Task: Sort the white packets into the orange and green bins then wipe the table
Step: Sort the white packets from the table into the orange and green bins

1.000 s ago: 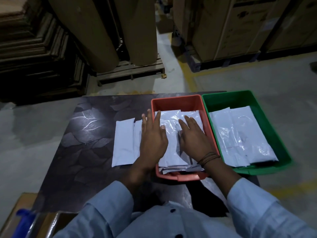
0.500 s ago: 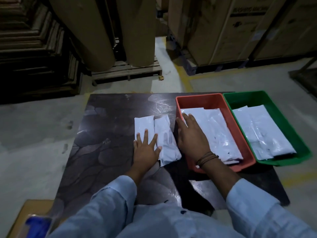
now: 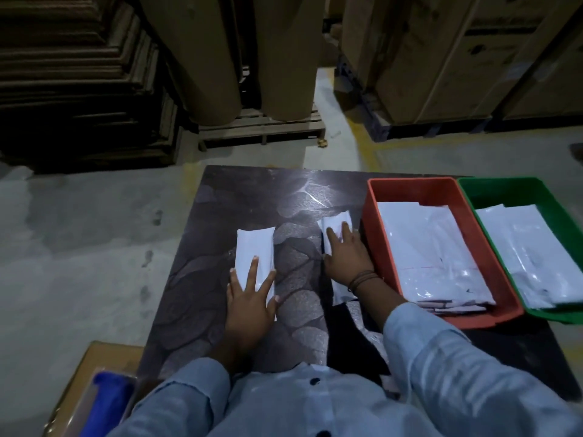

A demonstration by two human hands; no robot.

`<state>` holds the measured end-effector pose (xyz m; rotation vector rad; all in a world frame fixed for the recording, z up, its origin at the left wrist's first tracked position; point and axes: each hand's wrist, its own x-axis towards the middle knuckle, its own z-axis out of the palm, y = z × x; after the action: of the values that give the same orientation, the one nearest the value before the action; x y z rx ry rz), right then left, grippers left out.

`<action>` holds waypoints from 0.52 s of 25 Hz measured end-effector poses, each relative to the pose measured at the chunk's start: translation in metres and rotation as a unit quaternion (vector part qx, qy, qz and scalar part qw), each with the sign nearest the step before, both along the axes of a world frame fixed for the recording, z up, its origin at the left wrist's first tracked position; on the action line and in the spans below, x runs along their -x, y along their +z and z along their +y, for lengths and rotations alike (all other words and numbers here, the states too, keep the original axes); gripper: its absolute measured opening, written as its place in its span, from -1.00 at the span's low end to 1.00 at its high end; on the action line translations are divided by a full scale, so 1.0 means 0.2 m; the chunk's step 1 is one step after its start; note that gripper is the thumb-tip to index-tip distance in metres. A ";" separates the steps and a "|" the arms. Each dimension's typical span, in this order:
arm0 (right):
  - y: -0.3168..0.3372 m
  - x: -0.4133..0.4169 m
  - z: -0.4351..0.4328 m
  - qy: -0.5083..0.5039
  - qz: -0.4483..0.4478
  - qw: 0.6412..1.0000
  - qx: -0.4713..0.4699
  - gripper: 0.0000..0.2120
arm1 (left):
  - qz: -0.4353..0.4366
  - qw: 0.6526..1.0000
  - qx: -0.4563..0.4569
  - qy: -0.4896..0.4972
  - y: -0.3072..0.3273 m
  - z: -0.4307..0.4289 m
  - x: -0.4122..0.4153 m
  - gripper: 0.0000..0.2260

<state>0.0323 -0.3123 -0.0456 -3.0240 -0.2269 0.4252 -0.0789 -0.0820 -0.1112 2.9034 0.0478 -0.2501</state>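
Note:
Two white packets lie apart on the dark patterned table [image 3: 303, 197]. My left hand [image 3: 249, 301] rests flat, fingers spread, on the near end of the left packet [image 3: 255, 253]. My right hand [image 3: 347, 257] presses flat on the right packet [image 3: 336, 220], just left of the orange bin [image 3: 375, 228]. The orange bin holds a stack of white packets [image 3: 432, 250]. The green bin [image 3: 501, 190] beside it on the right also holds white packets [image 3: 530, 247]. Neither hand has lifted a packet.
A cardboard box with a blue object [image 3: 107, 395] sits at the table's near left corner. Beyond the table stand large brown paper rolls [image 3: 195, 58] on a wooden pallet [image 3: 262, 127], stacked flat cardboard at left, and big cartons [image 3: 441, 52] at right.
The two packets that lay side by side are now apart. My right hand left the orange bin and moved onto the right packet. My left hand slid the other packet leftward.

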 end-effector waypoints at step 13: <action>-0.20 0.17 0.13 0.081 -0.007 0.996 -0.048 -0.23 | 0.016 0.998 0.003 0.063 0.04 -0.02 -0.24 -0.23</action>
<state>-0.0026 -0.2872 -0.0849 -2.9261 -0.4804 0.3924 -0.0318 -0.0865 -0.1035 2.8756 0.2352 -0.2727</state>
